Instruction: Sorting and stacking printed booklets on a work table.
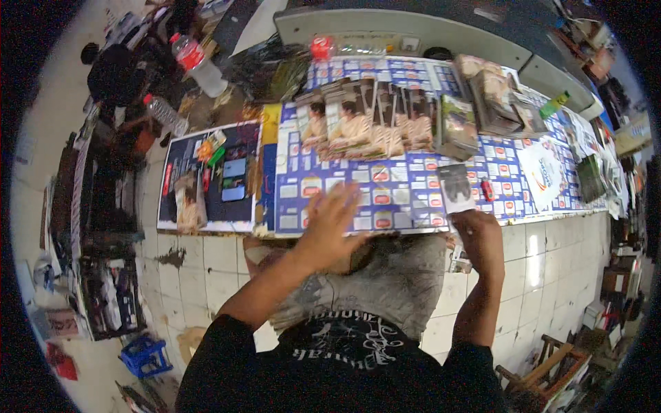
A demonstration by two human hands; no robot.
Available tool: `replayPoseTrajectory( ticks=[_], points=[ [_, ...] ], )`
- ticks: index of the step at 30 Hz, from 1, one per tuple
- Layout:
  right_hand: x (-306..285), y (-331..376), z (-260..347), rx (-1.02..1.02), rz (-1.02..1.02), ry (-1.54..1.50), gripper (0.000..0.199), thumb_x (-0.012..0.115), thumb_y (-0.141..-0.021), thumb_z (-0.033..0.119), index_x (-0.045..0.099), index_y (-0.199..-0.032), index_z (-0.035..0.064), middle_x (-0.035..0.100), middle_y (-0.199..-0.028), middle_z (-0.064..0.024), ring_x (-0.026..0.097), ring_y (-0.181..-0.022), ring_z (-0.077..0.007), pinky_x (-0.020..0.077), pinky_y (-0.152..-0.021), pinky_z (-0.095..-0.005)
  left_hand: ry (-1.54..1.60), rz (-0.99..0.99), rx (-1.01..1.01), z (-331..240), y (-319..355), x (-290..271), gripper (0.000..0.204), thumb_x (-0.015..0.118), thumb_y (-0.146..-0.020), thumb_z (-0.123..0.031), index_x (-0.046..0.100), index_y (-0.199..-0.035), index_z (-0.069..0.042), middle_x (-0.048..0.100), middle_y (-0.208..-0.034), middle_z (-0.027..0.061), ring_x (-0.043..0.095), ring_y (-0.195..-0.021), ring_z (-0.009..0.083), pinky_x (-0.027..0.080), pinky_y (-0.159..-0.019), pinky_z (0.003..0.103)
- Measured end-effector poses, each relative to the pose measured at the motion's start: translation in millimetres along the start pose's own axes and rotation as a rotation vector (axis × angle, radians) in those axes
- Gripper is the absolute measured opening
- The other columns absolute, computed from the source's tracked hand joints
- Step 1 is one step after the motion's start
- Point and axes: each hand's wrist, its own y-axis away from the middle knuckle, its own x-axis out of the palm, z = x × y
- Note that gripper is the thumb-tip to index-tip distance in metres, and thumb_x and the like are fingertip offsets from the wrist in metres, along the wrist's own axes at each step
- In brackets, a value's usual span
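1. Seen from above, a person in a black printed shirt leans over a low bench (413, 199) covered with a blue-and-white patterned sheet, above a white tiled floor (551, 255).
2. The right hand (476, 230) is closed on a small card packet (455, 187), its fingers clamped on the lower edge so that the packet stands up over the front edge of the bench.
3. The left hand (332, 221) hovers open, fingers spread apart and blurred, holding nothing, just above the sheet and well to the left of the packet.
4. Beyond both hands, a row of overlapping packets (365, 124) printed with a portrait lies fanned across the middle of the bench.
5. Further right of that row, beyond the right hand, stacks of darker packets (482, 96) sit piled on the sheet.
6. A small red object (487, 188) lies on the sheet just right of the held packet.
7. To the left of the left hand, a dark display board (206, 175) carries small coloured items, too small to identify.
8. Far beyond the left hand, two clear plastic bottles (196, 63) with red labels and caps lie tilted; how full they are cannot be told.
9. A blue plastic crate (144, 354) stands on the floor behind and left of the left hand, contents unclear.
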Motion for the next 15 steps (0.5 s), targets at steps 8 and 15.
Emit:
replayPoseTrajectory(
  ticks=[8,15],
  points=[
    [74,-27,98,-0.134,-0.495,-0.258,0.070,0.081,-0.078,0.026,0.049,-0.136,0.0022,0.056,-0.129,-0.0227,0.053,-0.120,-0.0396,0.0407,-0.104,-0.0489,0.661,0.486,-0.651,-4,44,8,0.038,0.054,-0.102,-0.029,0.059,-0.130,-0.003,0.069,-0.118,0.0076,0.067,-0.105,0.0244,0.050,-0.090,0.030],
    [144,-10,132,-0.005,0.035,-0.425,0.068,0.068,-0.090,0.022,0.037,-0.143,-0.0076,0.049,-0.138,-0.0297,0.048,-0.126,-0.0455,0.0400,-0.104,-0.0484,1.684,-0.155,-0.916,5,80,29,0.032,0.053,-0.105,-0.021,0.058,-0.131,-0.004,0.064,-0.120,-0.0012,0.057,-0.105,0.0059,0.048,-0.086,0.026]
  ],
)
